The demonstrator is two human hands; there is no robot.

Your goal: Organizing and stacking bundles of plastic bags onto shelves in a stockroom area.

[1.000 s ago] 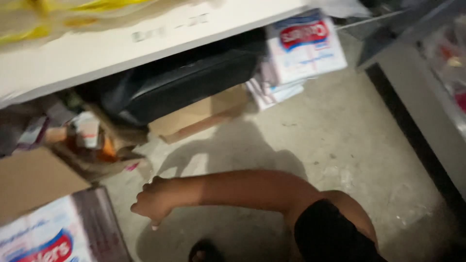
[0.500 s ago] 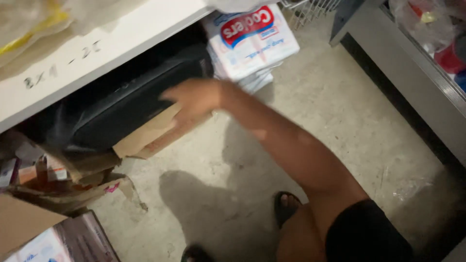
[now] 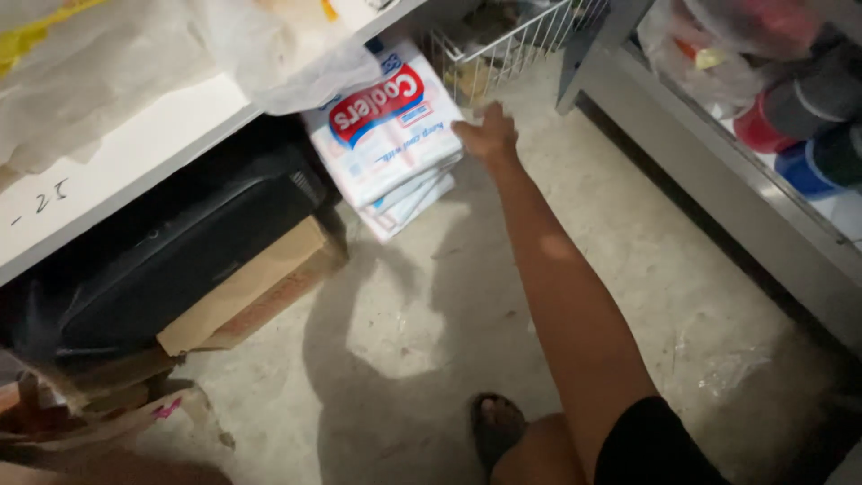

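Half a second ago the right hand (image 3: 488, 135) hovered over the cardboard box (image 3: 247, 292) under the shelf; since then it has swung out to the stack of white flat packs (image 3: 386, 135) leaning against the shelf's end. Fingers curl loosely against the stack's right edge, touching it; whether they grip it I cannot tell. Just beyond stands a wire basket (image 3: 503, 45).

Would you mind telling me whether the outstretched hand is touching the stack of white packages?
Touching: the head view shows the right hand with its fingers against the right edge of the stack of white packages, no gap showing.
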